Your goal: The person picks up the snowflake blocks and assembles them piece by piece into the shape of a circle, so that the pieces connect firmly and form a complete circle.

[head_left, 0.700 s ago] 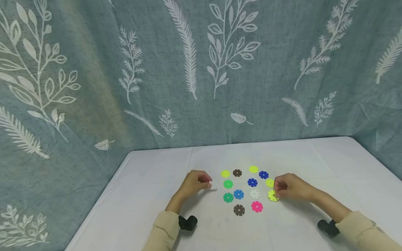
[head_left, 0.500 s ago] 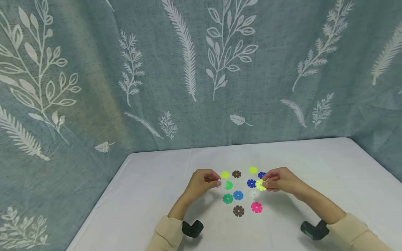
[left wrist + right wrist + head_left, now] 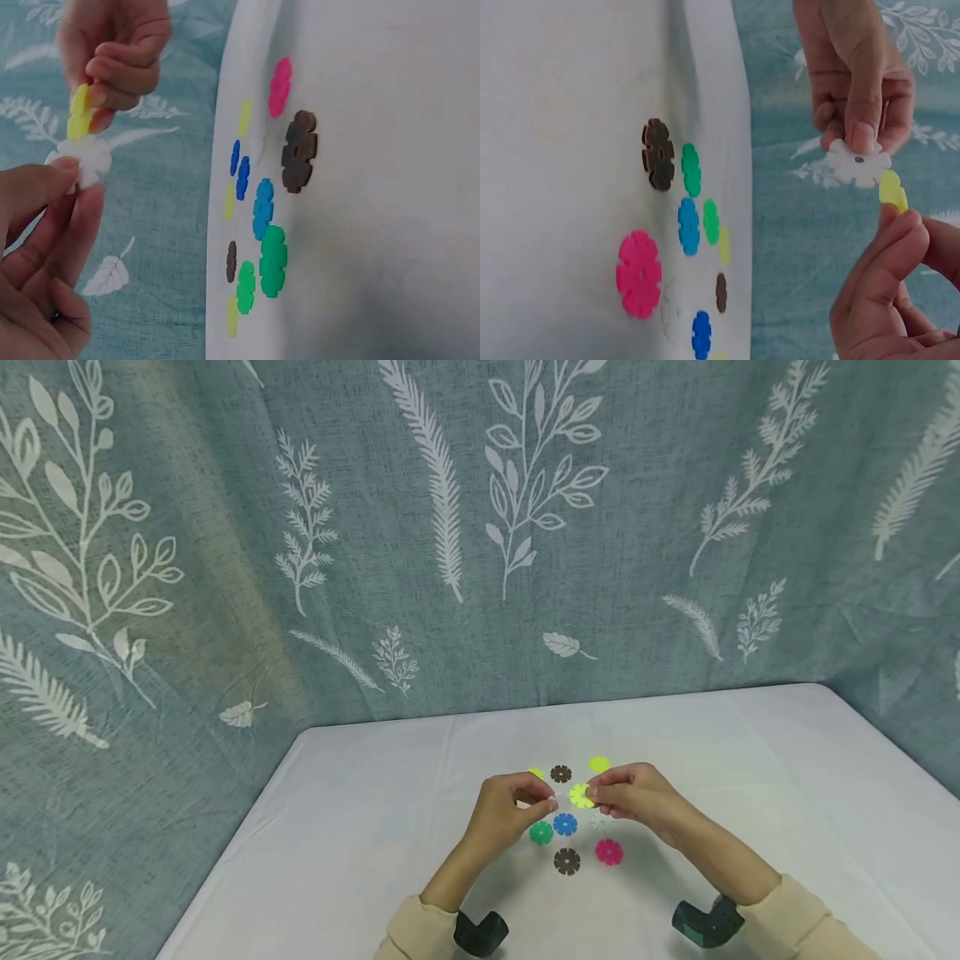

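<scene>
"How does your grip stand?"

"Your left hand (image 3: pixel 513 806) pinches the white disc (image 3: pixel 855 166) by its rim; your right hand (image 3: pixel 637 795) pinches the yellow disc (image 3: pixel 580 796). Both are above the white table (image 3: pixel 360 835), close together; you can't tell whether they touch."

"How will they handle?"

"Likely light, stiff, slightly slick. Your best hold seems the notched edge, thumb against fingers."

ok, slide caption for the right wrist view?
Left hand pinching a white notched disc, right hand a yellow disc, more discs on the white table.
</scene>
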### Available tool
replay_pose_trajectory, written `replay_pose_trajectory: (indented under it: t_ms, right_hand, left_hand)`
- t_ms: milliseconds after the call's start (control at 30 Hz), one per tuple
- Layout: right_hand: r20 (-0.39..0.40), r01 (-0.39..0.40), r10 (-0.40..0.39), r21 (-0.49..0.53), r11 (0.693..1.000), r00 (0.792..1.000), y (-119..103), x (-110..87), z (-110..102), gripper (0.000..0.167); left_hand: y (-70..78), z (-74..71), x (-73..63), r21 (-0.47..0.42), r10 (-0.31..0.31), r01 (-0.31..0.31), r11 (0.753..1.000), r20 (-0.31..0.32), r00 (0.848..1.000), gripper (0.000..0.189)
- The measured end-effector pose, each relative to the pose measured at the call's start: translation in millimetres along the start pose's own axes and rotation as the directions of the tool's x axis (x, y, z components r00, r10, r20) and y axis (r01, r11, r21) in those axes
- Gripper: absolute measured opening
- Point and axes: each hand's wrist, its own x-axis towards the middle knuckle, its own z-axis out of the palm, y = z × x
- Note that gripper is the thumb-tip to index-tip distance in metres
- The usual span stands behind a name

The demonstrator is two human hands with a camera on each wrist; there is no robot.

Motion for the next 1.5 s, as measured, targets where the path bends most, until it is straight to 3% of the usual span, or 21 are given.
replay_pose_trajectory:
  t_ms: [200, 400, 567, 667, 700, 767, 833, 900, 1033, 1200, 1367, 1500]
  right_hand:
    - [0.007, 0.0, 0.0, -0.009, 1.0, 1.0, -0.7, -1.2, 0.0, 0.031]
    - [0.036, 0.017, -0.018, 0.025, 1.0, 0.999, 1.7, -2.9, 0.1, 0.029]
    - [0.062, 0.054, -0.057, 0.045, 0.998, 0.996, 3.1, -3.4, 0.2, 0.029]
    - [0.066, 0.076, -0.079, 0.038, 0.996, 0.995, 5.0, -3.0, -1.4, 0.03]
    - [0.069, 0.083, -0.085, 0.028, 0.996, 0.994, 6.1, -3.0, -2.5, 0.031]
    - [0.075, 0.095, -0.095, 0.002, 0.995, 0.993, 8.7, -2.8, -4.9, 0.032]
    - [0.091, 0.106, -0.102, -0.033, 0.994, 0.991, 11.5, -2.3, -6.9, 0.031]
    - [0.114, 0.125, -0.116, -0.071, 0.99, 0.987, 13.9, -1.4, -8.0, 0.031]
    - [0.162, 0.171, -0.149, -0.128, 0.977, 0.975, 17.4, 0.5, -7.3, 0.027]
    - [0.21, 0.205, -0.178, -0.115, 0.972, 0.961, 21.7, 1.6, -2.9, 0.023]
    - [0.239, 0.195, -0.174, -0.065, 0.979, 0.955, 24.9, 1.9, 1.9, 0.022]
    - [0.307, 0.204, -0.171, -0.079, 0.976, 0.936, 24.8, 3.7, -6.3, 0.027]
  left_hand:
    - [3.1, 4.4, -2.5, 0.112, 0.084, -0.078, 0.991, -0.044, 0.996, 0.006]
    - [5.5, 7.2, -3.5, 0.147, 0.156, -0.145, 0.978, -0.068, 0.985, 0.006]
    - [3.0, 15.0, -5.3, 0.188, 0.273, -0.249, 0.95, -0.119, 0.955, 0.005]
    - [3.0, 19.6, -6.4, 0.2, 0.312, -0.282, 0.938, -0.135, 0.941, 0.006]
    - [3.2, 20.5, -6.9, 0.192, 0.3, -0.273, 0.943, -0.13, 0.945, 0.006]
    - [4.2, 20.8, -7.4, 0.152, 0.233, -0.218, 0.964, -0.089, 0.968, 0.006]
    - [3.9, 19.0, -7.6, 0.077, 0.13, -0.129, 0.989, -0.01, 0.991, 0.008]
    - [3.0, 16.2, -6.9, -0.013, 0.019, -0.018, 1.0, 0.066, 0.998, 0.009]
    - [0.4, 12.3, -3.5, -0.148, -0.112, 0.137, 0.979, 0.163, 0.98, 0.016]
    - [0.4, 14.4, -0.3, -0.194, -0.187, 0.24, 0.951, 0.256, 0.948, 0.022]
    - [-0.6, 17.2, -0.6, -0.207, -0.213, 0.285, 0.936, 0.312, 0.926, 0.02]
    - [-2.8, 16.5, -3.2, -0.22, -0.223, 0.301, 0.928, 0.319, 0.921, 0.02]
